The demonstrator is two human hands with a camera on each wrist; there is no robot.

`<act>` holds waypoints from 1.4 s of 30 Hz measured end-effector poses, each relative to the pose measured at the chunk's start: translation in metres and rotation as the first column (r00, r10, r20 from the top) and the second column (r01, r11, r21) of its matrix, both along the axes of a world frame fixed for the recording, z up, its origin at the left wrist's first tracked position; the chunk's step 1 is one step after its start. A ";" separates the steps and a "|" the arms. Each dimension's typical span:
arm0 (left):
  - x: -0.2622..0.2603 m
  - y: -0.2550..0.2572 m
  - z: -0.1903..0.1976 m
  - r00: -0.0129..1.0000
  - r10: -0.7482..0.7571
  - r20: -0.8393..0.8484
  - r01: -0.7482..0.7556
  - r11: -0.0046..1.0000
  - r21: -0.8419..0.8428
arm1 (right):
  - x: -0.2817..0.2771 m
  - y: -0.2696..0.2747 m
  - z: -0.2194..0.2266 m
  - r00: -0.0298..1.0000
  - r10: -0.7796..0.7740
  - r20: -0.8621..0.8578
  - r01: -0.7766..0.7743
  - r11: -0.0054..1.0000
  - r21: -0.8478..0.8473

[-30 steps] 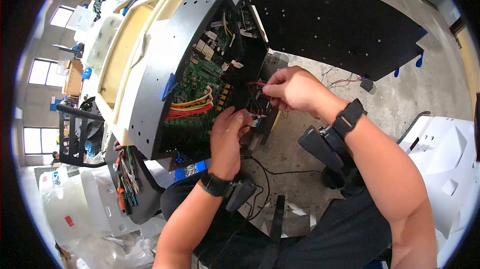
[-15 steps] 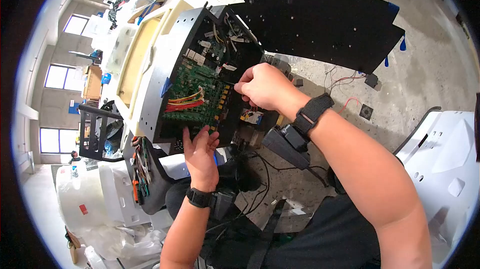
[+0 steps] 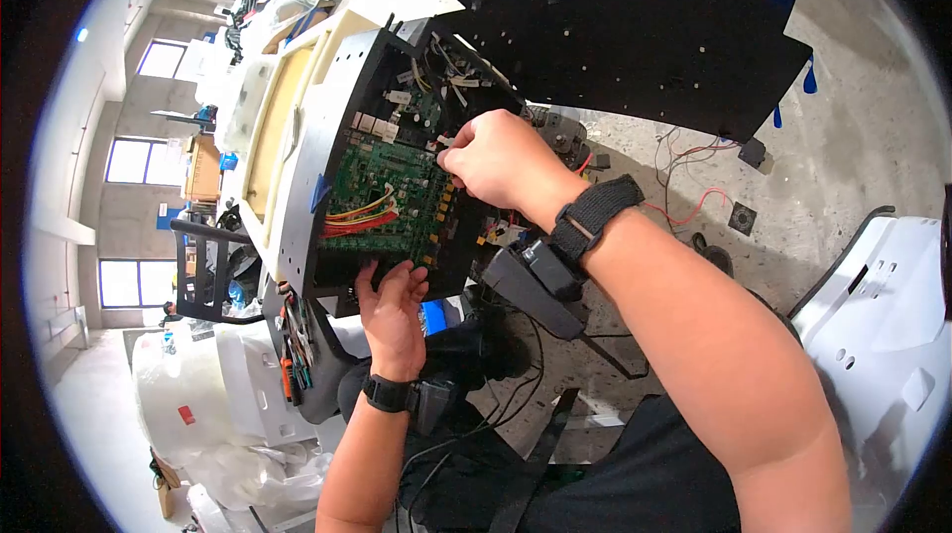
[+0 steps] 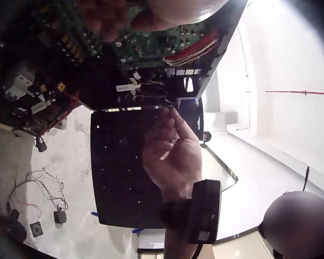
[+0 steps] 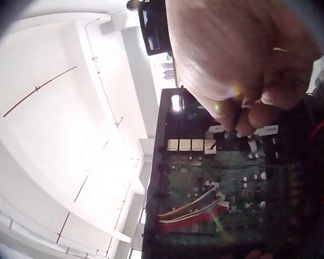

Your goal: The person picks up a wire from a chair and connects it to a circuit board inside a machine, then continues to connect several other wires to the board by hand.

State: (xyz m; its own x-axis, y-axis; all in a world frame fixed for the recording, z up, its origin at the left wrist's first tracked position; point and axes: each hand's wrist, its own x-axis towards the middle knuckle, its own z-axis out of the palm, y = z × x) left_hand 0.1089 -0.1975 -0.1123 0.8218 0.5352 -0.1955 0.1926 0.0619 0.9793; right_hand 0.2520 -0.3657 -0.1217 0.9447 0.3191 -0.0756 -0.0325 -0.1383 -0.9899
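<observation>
A green circuit board with red and yellow wires sits inside a black metal enclosure. My right hand reaches over the board's right edge, thumb and fingertips pinching at a white-tagged cable. The fingers largely hide what lies between them. In the right wrist view, white tags show right at the fingertips. My left hand is at the enclosure's lower edge, palm up, its fingers loosely bent and holding nothing. A row of yellow connectors runs down the board's right side.
A large black panel stands out to the right of the enclosure. Loose wires and a small fan lie on the concrete floor. Hand tools rest on a dark seat at left; a white shell stands at right.
My right hand has moved left and up, from loose wires beside the enclosure to the board's edge. The left hand has let go of the wires and dropped to the enclosure's lower edge.
</observation>
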 end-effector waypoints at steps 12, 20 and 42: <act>0.001 0.004 -0.003 0.999 -0.039 -0.005 0.039 0.996 0.077 | -0.001 0.008 0.009 0.997 -0.019 0.072 0.017 1.000 0.022; -0.004 -0.009 0.015 0.992 -0.002 -0.125 0.001 1.000 -0.010 | 0.005 0.006 0.009 0.990 -0.090 0.108 0.086 0.995 0.046; 0.002 -0.029 0.070 0.998 0.036 -0.056 -0.024 0.980 0.195 | 0.016 -0.020 -0.004 0.939 0.161 0.305 -0.129 0.984 -0.121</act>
State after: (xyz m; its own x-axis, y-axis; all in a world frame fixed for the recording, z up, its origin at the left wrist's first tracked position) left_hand 0.1105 -0.2264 -0.0427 0.7949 0.5919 -0.1334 0.2518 -0.1217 0.9601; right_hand 0.2676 -0.3857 -0.1257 0.8696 0.4604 0.1783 0.3040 -0.2149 -0.9281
